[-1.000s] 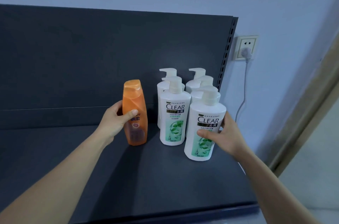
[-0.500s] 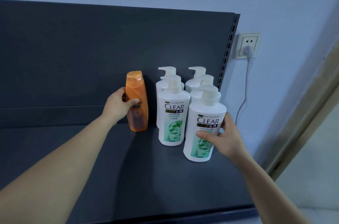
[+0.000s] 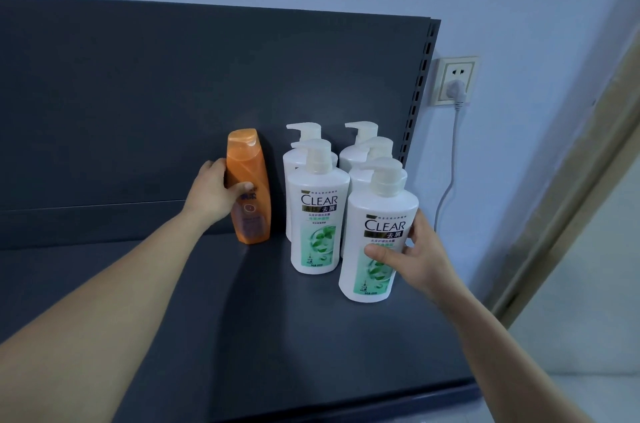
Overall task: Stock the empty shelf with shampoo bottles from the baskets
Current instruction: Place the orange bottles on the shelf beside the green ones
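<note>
A: Where is the orange shampoo bottle (image 3: pixel 248 187)?
B: Upright at the back of the dark shelf (image 3: pixel 311 336), close to the back panel (image 3: pixel 173 93) and just left of the white pump bottles (image 3: pixel 346 159). The left hand (image 3: pixel 214 194) grips it round the middle, thumb across the label.
A: And the right hand (image 3: pixel 415 260)?
B: It holds the front white bottle (image 3: pixel 377 239) by its right side, thumb on the label, fingers curled behind. That bottle stands nearest the shelf's front edge.
A: How many white ones?
B: 5, in 2 close files running front to back: 2 on the left, 3 on the right. Both front labels read CLEAR.
A: Anything beside the shelf?
B: A wall socket (image 3: pixel 454 79) to the right, with a grey plug (image 3: pixel 456 90) in it and a cable (image 3: pixel 450 180) hanging down.
</note>
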Tool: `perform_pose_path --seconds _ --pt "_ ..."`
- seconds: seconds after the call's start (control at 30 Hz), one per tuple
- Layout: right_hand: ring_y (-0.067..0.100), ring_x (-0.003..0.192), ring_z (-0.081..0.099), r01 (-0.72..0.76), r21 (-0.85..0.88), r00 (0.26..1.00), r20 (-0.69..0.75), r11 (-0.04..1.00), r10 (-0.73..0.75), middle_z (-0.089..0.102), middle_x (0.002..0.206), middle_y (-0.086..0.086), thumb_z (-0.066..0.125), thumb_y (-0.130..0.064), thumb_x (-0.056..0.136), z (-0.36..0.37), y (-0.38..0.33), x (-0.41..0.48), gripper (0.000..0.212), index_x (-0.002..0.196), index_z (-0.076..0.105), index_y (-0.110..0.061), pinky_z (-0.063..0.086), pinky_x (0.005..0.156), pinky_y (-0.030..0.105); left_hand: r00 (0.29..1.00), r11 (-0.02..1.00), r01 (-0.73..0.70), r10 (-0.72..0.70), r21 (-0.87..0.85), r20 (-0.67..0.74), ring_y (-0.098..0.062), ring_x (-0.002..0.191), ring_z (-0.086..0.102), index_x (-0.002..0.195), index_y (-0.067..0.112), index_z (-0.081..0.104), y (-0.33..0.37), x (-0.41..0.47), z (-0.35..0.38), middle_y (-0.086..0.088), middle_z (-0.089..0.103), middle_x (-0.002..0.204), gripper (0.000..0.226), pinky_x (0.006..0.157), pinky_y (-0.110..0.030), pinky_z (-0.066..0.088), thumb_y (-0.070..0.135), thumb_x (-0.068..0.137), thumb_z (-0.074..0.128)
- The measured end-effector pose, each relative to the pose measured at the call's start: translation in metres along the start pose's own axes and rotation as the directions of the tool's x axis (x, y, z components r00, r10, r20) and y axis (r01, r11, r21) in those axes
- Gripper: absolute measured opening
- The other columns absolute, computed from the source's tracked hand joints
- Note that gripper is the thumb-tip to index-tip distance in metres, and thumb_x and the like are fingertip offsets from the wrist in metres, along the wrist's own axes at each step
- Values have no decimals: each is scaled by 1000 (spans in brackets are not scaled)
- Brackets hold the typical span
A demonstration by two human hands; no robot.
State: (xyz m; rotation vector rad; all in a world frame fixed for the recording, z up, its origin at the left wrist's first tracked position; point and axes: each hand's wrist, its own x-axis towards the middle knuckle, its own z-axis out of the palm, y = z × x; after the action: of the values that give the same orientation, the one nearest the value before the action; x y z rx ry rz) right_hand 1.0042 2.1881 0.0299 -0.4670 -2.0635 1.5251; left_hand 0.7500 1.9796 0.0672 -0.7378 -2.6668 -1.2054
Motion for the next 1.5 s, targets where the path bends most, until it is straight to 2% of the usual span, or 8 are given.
perform_pose_path --seconds 0.2,0.33,0.43,0.57,0.67,0.8,1.13,1.5 --pt "10 106 66 -3 -26 1000 -3 1000 3 70 111 -3 83 -4 74 1 1 1 60 120 50 -22 53 88 33 1000 1000 12 -13 25 11 -20 95 54 113 12 50 6 -1 -5 -4 60 104 35 80 -36 44 24 86 69" --pt "1 99 66 -1 -38 1000 -18 999 0 68 109 -7 81 -3 75 4 0 -1 56 113 49 -28 51 82 20 1000 1000 26 -25 9 -10 -23 97 56 119 10 46 6 -9 -5 -5 59 106 49 79 -36 45 22 82 74" --pt "7 106 64 -15 -45 999 -43 999 13 67 112 -7 81 -5 76 5 -1 -6 60 122 48 -23 51 91 30 999 999 36 -36 31 0 -27 104 57 122 9 45 -3 -15 -5 -8 56 117 57 83 -40 49 22 78 78" --pt "-5 100 63 -44 -90 996 -83 995 36 65 115 -7 80 0 76 8 -3 -14 64 124 46 -27 52 96 36 997 991 49 -56 128 55 -31 108 54 126 5 44 -15 -32 -4 -14 48 124 60 85 -40 48 25 79 77" --pt "9 119 56 -98 -205 988 -140 974 70 60 128 -3 81 -6 76 12 -4 -27 73 135 43 -24 47 104 46 991 975 13 -42 221 129 -33 115 51 128 4 44 -24 -46 -3 -16 46 126 62 92 -42 46 27 80 76" --pt "22 139 39 -281 -452 954 -226 847 196 42 151 7 79 -23 81 18 -13 -52 88 152 28 -15 36 112 41 955 929 -154 53 336 290 -30 119 47 128 8 48 -35 -67 -4 -12 49 124 55 97 -38 43 33 84 71" --pt "29 134 43 -508 -710 859 -458 487 229 47 145 10 66 -37 88 30 -39 -168 70 148 36 -16 36 106 38 747 730 -621 441 286 497 -25 124 45 125 11 49 -4 -130 -11 -7 52 131 48 97 -38 43 37 87 65" --pt "28 135 40 -717 -669 690 -640 196 339 41 147 7 62 -43 90 23 -63 -345 68 146 34 -17 41 105 38 381 454 -890 715 25 586 -24 127 41 131 9 44 62 -254 23 -7 49 134 54 108 -34 33 37 89 62"
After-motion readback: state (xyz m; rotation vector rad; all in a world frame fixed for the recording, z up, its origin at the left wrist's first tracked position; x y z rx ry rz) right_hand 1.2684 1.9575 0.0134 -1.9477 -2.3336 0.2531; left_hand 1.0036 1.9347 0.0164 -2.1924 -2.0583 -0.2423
